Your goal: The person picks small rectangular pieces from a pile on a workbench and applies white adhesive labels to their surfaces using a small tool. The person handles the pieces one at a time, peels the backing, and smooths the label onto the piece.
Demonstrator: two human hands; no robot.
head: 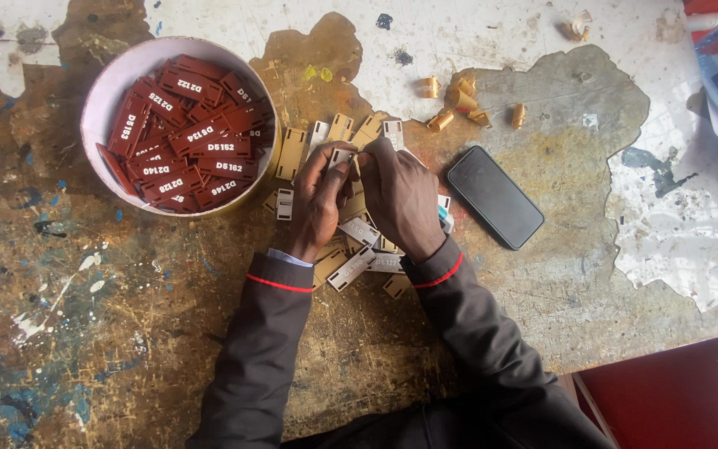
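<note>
— Why were both hands so close together at the centre of the frame?

— They shared one small white rectangular plastic tag (341, 156). The left hand (319, 199) pinched it between thumb and fingertips, while the right hand (399, 198) curled its fingers in beside it, seemingly steadying it; the exact grip was hidden.

— And the tag itself?

— Pale, flat, slotted at one end, held just above a loose heap of tan and white plastic tags (351, 241). A round white bowl of dark red printed tags (180, 125) sat at the upper left, within reach, and a black smartphone (494, 196) lay to the right.
</note>
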